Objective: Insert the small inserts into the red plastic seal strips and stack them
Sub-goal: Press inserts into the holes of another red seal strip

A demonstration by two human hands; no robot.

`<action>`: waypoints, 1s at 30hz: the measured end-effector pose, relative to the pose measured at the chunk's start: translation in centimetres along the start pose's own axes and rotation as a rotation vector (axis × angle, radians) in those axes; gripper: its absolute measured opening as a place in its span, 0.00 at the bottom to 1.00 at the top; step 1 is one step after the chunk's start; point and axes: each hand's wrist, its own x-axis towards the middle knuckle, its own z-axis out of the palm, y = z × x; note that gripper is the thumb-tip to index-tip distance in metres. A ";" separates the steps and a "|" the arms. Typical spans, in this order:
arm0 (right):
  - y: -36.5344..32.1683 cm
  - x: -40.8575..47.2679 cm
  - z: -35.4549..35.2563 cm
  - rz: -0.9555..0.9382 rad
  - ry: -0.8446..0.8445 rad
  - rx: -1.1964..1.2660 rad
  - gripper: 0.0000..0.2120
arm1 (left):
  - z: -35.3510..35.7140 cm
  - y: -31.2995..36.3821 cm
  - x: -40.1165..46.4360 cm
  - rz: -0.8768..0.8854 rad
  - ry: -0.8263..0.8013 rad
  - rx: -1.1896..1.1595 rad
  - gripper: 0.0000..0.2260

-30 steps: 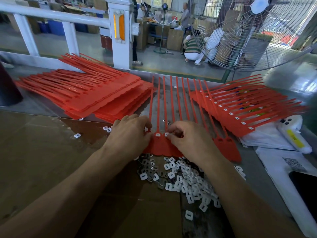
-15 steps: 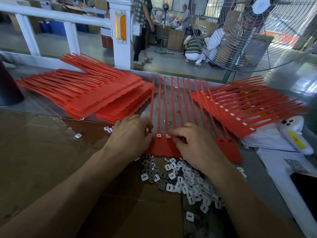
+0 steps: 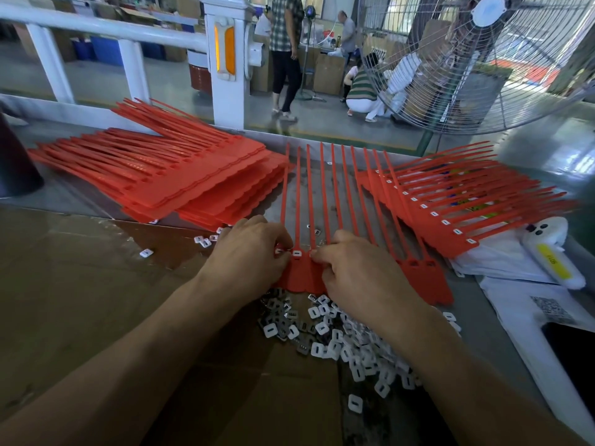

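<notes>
Both hands worked one red seal strip sheet (image 3: pixel 301 272). The left hand (image 3: pixel 249 252) pinched its edge; the right hand (image 3: pixel 357 268) pinched beside a seated white insert (image 3: pixel 296 253)

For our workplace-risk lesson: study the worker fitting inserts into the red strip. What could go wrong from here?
1. The right forearm lies over the loose insert pile; it could sweep inserts away.
2. Both hands, left hand and right hand, cover the strip's sockets, so a badly seated insert might go unnoticed.
</notes>
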 end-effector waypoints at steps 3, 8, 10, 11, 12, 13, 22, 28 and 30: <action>0.4 0.3 -0.1 -0.014 -0.026 0.015 0.17 | -0.1 0.0 -0.1 -0.003 0.002 0.002 0.08; 1.7 -0.7 -0.2 -0.025 -0.047 0.179 0.19 | -0.2 0.1 -0.1 -0.001 0.002 -0.006 0.08; 2.2 -0.9 -0.5 -0.007 -0.043 0.289 0.17 | -0.2 0.1 -0.1 0.003 0.003 -0.003 0.08; 2.5 -1.0 -0.7 -0.003 -0.041 0.333 0.16 | -0.2 0.1 -0.2 0.005 0.004 -0.008 0.08; 2.8 -1.1 -0.9 -0.003 -0.042 0.368 0.13 | -0.2 0.1 -0.2 0.007 0.008 -0.016 0.08; 3.0 -1.3 -1.0 -0.005 -0.048 0.396 0.10 | -0.2 0.0 -0.2 0.009 0.014 -0.025 0.08; 3.0 -2.2 -1.8 -0.130 -0.215 0.475 0.05 | 0.0 -0.1 -0.2 0.015 0.035 -0.039 0.07; 2.8 -2.5 -2.0 -0.169 -0.283 0.463 0.05 | 0.0 -0.2 -0.1 0.026 0.035 -0.029 0.07; 2.7 -2.5 -2.0 -0.167 -0.283 0.447 0.05 | 0.0 -0.2 -0.1 0.027 0.037 -0.027 0.07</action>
